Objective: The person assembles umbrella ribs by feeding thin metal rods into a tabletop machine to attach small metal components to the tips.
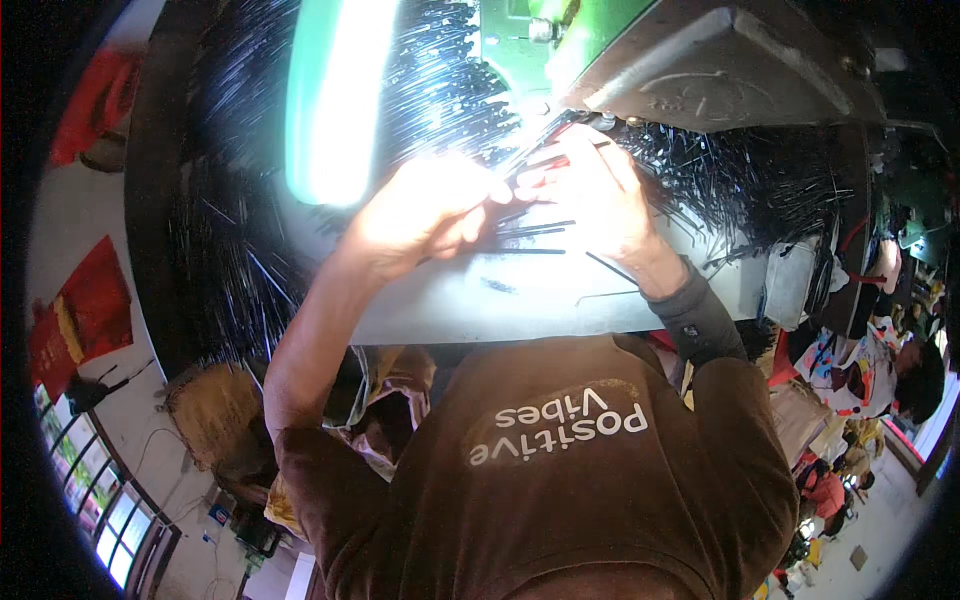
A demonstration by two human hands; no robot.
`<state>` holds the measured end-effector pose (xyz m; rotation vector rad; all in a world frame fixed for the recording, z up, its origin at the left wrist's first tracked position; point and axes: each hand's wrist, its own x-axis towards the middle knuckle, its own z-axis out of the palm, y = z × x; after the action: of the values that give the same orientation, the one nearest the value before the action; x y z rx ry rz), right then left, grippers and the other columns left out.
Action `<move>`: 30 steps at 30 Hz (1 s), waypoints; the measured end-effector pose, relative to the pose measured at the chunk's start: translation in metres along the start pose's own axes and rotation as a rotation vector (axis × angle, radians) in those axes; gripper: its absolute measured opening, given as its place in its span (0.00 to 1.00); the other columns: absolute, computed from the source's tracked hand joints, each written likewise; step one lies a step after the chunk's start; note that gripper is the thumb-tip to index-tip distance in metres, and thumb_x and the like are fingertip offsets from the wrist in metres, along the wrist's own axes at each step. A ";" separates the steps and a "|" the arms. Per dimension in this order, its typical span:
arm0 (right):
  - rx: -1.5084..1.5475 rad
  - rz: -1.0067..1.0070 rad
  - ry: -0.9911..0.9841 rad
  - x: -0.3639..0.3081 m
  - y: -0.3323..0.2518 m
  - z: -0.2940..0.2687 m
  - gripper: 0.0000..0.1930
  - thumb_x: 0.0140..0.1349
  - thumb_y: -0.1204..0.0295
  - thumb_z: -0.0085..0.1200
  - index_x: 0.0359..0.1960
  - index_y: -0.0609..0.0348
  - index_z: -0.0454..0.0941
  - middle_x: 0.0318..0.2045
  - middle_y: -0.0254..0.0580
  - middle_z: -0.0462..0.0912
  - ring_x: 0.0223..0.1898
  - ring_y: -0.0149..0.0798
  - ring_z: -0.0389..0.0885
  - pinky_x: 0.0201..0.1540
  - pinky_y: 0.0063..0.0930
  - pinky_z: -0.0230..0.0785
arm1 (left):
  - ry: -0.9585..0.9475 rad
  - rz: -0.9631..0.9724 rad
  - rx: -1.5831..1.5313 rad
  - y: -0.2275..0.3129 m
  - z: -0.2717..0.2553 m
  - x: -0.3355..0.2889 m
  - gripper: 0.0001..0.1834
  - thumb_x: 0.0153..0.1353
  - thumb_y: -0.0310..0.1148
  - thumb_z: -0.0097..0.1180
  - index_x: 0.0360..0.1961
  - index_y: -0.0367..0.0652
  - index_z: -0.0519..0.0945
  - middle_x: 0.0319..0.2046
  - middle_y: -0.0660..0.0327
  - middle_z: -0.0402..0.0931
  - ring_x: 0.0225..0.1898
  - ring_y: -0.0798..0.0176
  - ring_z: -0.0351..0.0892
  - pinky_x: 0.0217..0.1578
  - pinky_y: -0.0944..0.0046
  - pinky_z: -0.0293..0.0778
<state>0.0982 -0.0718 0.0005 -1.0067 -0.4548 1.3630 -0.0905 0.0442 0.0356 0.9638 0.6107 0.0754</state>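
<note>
Under strong glare, my left hand (pixel 425 212) is closed, its thumb and finger pinching the end of a thin dark strip (pixel 522 152) that slants up toward the machine. To its right my right hand (pixel 608 200) has its fingers bent round thin black strips, close below the metal guard (pixel 730 75). Exactly how many it holds is lost in the brightness. Several loose black strips (pixel 525 250) lie on the pale worktop (pixel 430 310) between and below my hands. The green machine (pixel 510 55) stands just beyond my fingertips.
A bright tube lamp (pixel 338 100) hangs over the left side. Heaps of thin black strips cover the worktop at the left (pixel 235 230) and right (pixel 770 185). A brown sack (pixel 220 415) sits below the left edge. Another person (pixel 860 370) is at the far right.
</note>
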 end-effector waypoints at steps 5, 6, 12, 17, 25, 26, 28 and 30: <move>-0.817 -0.577 -0.207 -0.007 -0.001 -0.012 0.22 0.62 0.72 0.48 0.55 0.71 0.61 0.38 0.58 0.79 0.40 0.47 0.82 0.47 0.36 0.74 | 0.049 0.201 0.612 0.011 0.009 -0.008 0.13 0.65 0.32 0.46 0.38 0.32 0.78 0.18 0.61 0.73 0.11 0.77 0.62 0.13 0.75 0.58; -1.094 -0.735 -0.209 -0.008 0.000 -0.013 0.24 0.60 0.73 0.50 0.56 0.71 0.60 0.37 0.57 0.80 0.40 0.47 0.81 0.50 0.37 0.72 | 0.048 0.203 0.612 0.010 0.010 -0.010 0.13 0.65 0.32 0.46 0.38 0.32 0.78 0.18 0.61 0.73 0.11 0.77 0.62 0.13 0.75 0.58; 0.071 -0.253 0.192 -0.013 -0.011 -0.037 0.13 0.69 0.64 0.42 0.38 0.61 0.74 0.31 0.50 0.81 0.36 0.45 0.81 0.42 0.39 0.75 | 0.299 0.247 -0.186 -0.019 0.001 0.010 0.15 0.63 0.34 0.50 0.44 0.32 0.74 0.29 0.51 0.79 0.25 0.60 0.79 0.30 0.61 0.80; 0.263 -0.362 0.235 -0.006 -0.025 -0.029 0.12 0.68 0.65 0.44 0.38 0.63 0.73 0.37 0.50 0.79 0.43 0.49 0.79 0.50 0.47 0.73 | 0.044 0.350 -0.812 -0.018 0.033 0.053 0.15 0.59 0.32 0.55 0.42 0.30 0.75 0.41 0.42 0.76 0.48 0.45 0.75 0.54 0.44 0.70; 0.256 -0.350 0.265 -0.002 -0.022 -0.027 0.12 0.68 0.66 0.44 0.39 0.65 0.71 0.37 0.49 0.77 0.43 0.50 0.78 0.52 0.52 0.72 | 0.155 0.494 -0.672 -0.024 0.035 0.076 0.10 0.62 0.31 0.52 0.40 0.36 0.74 0.36 0.49 0.77 0.40 0.48 0.79 0.45 0.43 0.75; 0.267 -0.345 0.272 -0.003 -0.020 -0.028 0.12 0.68 0.66 0.44 0.39 0.65 0.71 0.37 0.50 0.77 0.43 0.50 0.78 0.52 0.52 0.72 | 0.171 0.526 -0.633 -0.025 0.036 0.078 0.09 0.62 0.31 0.51 0.40 0.35 0.74 0.35 0.49 0.77 0.38 0.48 0.80 0.43 0.44 0.77; 0.278 -0.337 0.271 -0.001 -0.018 -0.029 0.12 0.68 0.67 0.43 0.38 0.65 0.71 0.37 0.50 0.76 0.43 0.50 0.78 0.51 0.52 0.73 | 0.192 0.563 -0.593 -0.027 0.037 0.080 0.09 0.62 0.30 0.51 0.39 0.35 0.74 0.33 0.50 0.77 0.36 0.48 0.81 0.41 0.46 0.78; 0.317 -0.322 0.287 -0.002 -0.018 -0.030 0.12 0.68 0.67 0.42 0.39 0.66 0.70 0.36 0.52 0.77 0.43 0.51 0.78 0.51 0.53 0.73 | 0.201 0.675 -0.598 -0.031 0.041 0.081 0.08 0.62 0.29 0.51 0.38 0.34 0.73 0.31 0.50 0.78 0.33 0.49 0.82 0.38 0.48 0.79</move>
<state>0.1320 -0.0821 -0.0005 -0.8084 -0.1674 0.9471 -0.0079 0.0219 -0.0081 0.5412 0.3827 0.9140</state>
